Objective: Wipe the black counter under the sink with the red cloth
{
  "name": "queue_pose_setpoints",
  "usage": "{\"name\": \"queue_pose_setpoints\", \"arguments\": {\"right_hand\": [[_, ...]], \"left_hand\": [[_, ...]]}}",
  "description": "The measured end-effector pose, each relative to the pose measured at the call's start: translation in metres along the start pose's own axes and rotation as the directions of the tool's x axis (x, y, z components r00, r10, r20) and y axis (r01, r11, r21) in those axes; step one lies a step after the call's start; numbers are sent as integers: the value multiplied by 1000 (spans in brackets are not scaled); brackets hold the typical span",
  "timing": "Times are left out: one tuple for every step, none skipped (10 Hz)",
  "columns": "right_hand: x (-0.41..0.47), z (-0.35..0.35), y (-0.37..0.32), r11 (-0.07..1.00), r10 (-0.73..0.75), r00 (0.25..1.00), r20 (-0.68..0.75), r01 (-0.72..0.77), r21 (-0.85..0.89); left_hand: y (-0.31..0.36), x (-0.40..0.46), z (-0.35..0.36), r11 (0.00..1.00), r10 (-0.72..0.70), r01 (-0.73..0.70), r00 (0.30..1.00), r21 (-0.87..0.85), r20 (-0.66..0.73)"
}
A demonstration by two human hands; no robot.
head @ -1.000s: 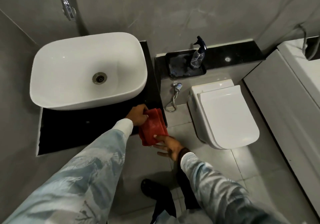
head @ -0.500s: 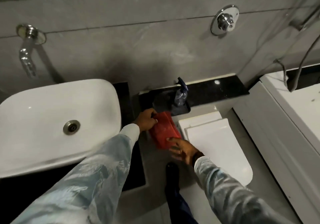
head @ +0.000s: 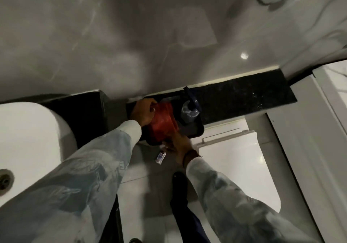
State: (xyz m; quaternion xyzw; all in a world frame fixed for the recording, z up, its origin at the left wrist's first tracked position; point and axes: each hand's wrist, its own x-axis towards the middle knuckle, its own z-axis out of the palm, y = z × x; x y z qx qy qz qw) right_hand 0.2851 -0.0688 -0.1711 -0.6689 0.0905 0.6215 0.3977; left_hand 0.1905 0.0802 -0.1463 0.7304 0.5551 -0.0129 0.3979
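The folded red cloth (head: 163,123) lies over the left part of a black tray (head: 195,131) on the low black ledge (head: 244,96) behind the toilet. My left hand (head: 144,112) grips the cloth's far left edge. My right hand (head: 177,145) holds its near edge from below. The white sink (head: 28,139) fills the left side, and the black counter (head: 84,115) under it shows to the sink's right, apart from the cloth.
A blue spray bottle (head: 189,109) stands on the tray just right of the cloth. The white toilet lid (head: 236,165) lies below the ledge. A small chrome sprayer head (head: 161,157) hangs near my right hand. A white bathtub wall (head: 309,148) runs down the right.
Both hands carried the red cloth from the counter's front right corner up and right onto the tray beside the spray bottle. The view swung right, pushing the sink to the left edge.
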Motion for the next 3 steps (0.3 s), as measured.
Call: {"name": "queue_pose_setpoints", "arguments": {"right_hand": [[-2,3,-1,999,-12,1000,-9,12,43],[-9,-5,3,1000,-9,999,-39,9,-15],[-39,6,2,995,-86,995,-57,83,-52]], "left_hand": [[-6,-2,-10,999,-15,15,1000,-30,-10],[-4,-14,-19,999,31,-30,999,40,-33],[0,-47,-49,993,101,-92,989,79,-113]]}}
